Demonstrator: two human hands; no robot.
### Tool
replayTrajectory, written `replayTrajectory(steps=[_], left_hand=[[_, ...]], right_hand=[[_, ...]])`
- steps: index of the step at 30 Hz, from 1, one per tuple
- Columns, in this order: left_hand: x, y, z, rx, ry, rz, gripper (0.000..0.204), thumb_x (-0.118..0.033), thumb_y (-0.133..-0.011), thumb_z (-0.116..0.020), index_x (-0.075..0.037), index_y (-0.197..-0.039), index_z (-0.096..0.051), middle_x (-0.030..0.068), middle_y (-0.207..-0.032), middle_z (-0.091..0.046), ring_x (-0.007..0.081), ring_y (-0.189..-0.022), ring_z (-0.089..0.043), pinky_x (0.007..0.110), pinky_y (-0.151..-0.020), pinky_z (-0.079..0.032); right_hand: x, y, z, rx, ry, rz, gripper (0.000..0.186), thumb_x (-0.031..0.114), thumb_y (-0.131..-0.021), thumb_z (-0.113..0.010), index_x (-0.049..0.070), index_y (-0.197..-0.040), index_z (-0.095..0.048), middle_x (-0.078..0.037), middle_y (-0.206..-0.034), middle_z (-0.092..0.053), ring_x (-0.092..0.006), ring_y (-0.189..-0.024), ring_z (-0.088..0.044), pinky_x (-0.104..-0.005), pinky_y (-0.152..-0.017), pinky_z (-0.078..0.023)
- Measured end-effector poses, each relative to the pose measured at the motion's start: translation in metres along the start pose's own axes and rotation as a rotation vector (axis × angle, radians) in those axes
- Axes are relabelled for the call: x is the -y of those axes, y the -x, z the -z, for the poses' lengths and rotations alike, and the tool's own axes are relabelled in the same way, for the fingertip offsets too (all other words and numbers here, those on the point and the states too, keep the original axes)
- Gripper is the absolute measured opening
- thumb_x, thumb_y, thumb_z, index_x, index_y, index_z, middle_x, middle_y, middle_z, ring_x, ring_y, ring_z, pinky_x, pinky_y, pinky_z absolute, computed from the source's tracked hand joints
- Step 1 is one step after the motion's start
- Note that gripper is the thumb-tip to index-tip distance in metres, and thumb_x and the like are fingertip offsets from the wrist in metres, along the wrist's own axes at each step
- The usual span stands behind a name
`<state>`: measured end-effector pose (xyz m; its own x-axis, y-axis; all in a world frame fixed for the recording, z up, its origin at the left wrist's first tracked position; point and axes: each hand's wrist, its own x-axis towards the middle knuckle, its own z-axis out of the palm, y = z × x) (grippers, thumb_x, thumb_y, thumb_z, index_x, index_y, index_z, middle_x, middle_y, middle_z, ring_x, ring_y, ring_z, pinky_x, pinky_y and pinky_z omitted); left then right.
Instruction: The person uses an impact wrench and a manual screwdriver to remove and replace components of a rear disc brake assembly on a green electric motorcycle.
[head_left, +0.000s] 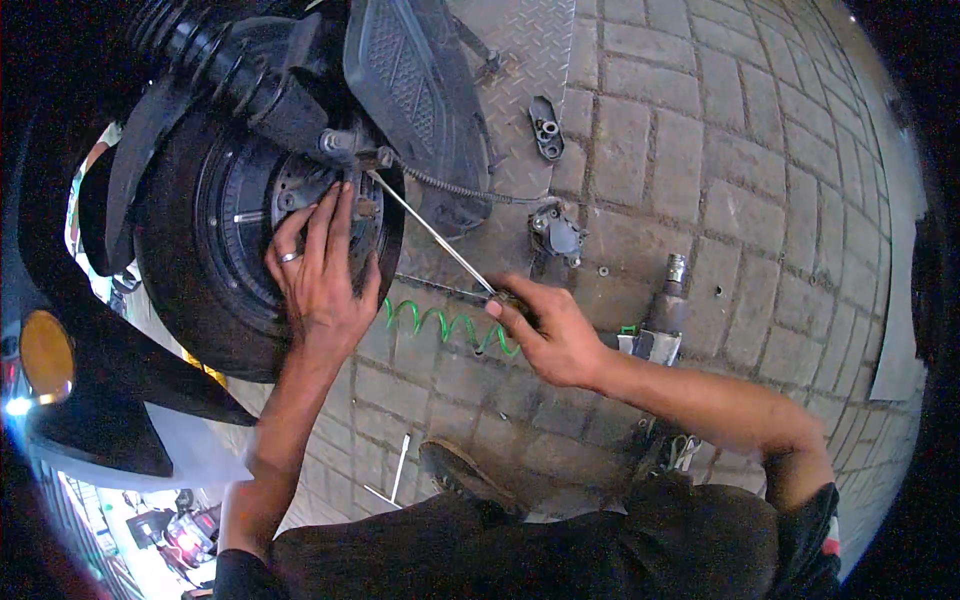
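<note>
My right hand is closed around the handle of a long-shafted screwdriver. Its shaft slants up and left, and the tip reaches metal parts beside the wheel's hub; the exact contact point is hard to make out. Against the hub of a black-tyred scooter wheel rests my left hand, a ring on one finger. The fingers of that hand stretch out over the hub and hide part of it. Just above them sits a bolted metal bracket at the lower end of a dark shock absorber.
A brake caliper and a flat metal link lie on the right, near a ribbed metal plate. An impact wrench stands beyond a green coiled hose. A T-handle wrench lies near my shoe.
</note>
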<state>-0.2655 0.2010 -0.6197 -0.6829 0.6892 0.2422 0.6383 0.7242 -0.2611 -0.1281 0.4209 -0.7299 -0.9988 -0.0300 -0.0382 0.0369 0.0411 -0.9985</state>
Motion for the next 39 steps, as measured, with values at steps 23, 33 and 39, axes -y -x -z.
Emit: replayTrajectory(steps=[23,33,39], left_hand=[[0.001,-0.002,-0.015,-0.066,-0.106,-0.014,0.068,-0.018,-0.081,-0.077,-0.003,-0.144,-0.055,0.0100,-0.148,-0.058,0.0308,-0.127,-0.048,0.043,-0.112,-0.031],[-0.001,-0.006,-0.014,-0.085,-0.097,-0.017,0.069,-0.018,-0.080,-0.078,-0.003,-0.143,-0.056,0.0100,-0.145,-0.060,0.0327,-0.124,-0.047,0.044,-0.111,-0.033],[-0.001,-0.005,-0.018,-0.089,-0.086,-0.003,0.067,-0.019,-0.080,-0.078,-0.003,-0.142,-0.058,0.0096,-0.145,-0.060,0.0328,-0.124,-0.047,0.044,-0.111,-0.032]], right_hand=[[-0.036,-0.007,-0.016,-0.086,0.042,0.143,0.039,0.020,-0.099,-0.063,-0.003,-0.130,-0.060,-0.027,-0.113,-0.067,-0.0457,-0.099,-0.067,-0.0492,-0.086,-0.055],[-0.034,-0.008,-0.002,-0.044,0.024,0.118,0.040,0.018,-0.097,-0.065,-0.003,-0.132,-0.060,-0.023,-0.104,-0.067,-0.0419,-0.085,-0.067,-0.0470,-0.075,-0.056],[-0.034,-0.008,0.009,-0.042,0.164,0.168,0.037,0.013,-0.095,-0.067,-0.006,-0.127,-0.062,-0.021,-0.092,-0.065,-0.0349,-0.075,-0.064,-0.0424,-0.067,-0.051]])
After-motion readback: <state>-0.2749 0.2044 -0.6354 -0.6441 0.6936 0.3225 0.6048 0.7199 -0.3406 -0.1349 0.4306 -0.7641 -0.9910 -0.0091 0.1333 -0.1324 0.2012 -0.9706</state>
